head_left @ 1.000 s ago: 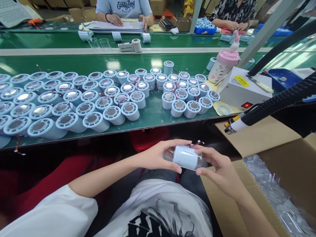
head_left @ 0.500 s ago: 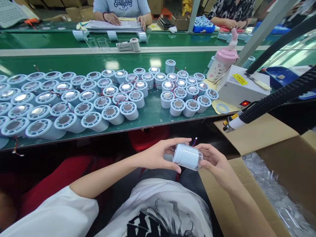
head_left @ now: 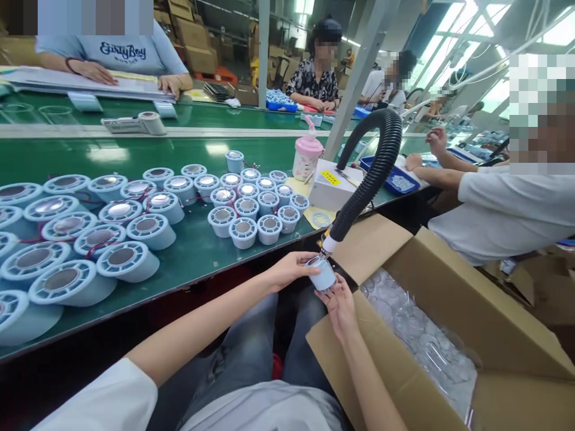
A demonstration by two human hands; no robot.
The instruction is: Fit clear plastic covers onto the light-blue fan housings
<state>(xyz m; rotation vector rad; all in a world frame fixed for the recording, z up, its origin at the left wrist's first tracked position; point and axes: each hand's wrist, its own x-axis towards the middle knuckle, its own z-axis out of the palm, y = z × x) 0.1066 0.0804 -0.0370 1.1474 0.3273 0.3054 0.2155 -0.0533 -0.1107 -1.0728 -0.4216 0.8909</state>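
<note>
Both my hands hold a light-blue cylinder (head_left: 322, 276) with a clear plastic cover round it. My left hand (head_left: 293, 268) grips its upper side with thumb and fingers. My right hand (head_left: 341, 306) supports the lower end from the right, fingers curled on it. The cylinder's top tilts toward the metal nozzle (head_left: 326, 246) at the end of a black corrugated hose (head_left: 369, 179). The nozzle tip is at the cylinder's top rim; whether they touch I cannot tell. Several similar blue cylinders (head_left: 245, 232) with thin wires stand on the green bench (head_left: 197, 254) to the left.
An open cardboard box (head_left: 381, 326) of clear plastic covers (head_left: 422, 341) is at my right. A grey-white device (head_left: 336, 187), a pink-lidded cup (head_left: 308, 152) and a pale ring (head_left: 321, 219) are on the bench. Co-workers sit across and to the right (head_left: 507, 197).
My view has turned right. The covered cylinder has gone from above my lap to the hose nozzle, tipping from nearly sideways to more upright. Both hands still hold it.
</note>
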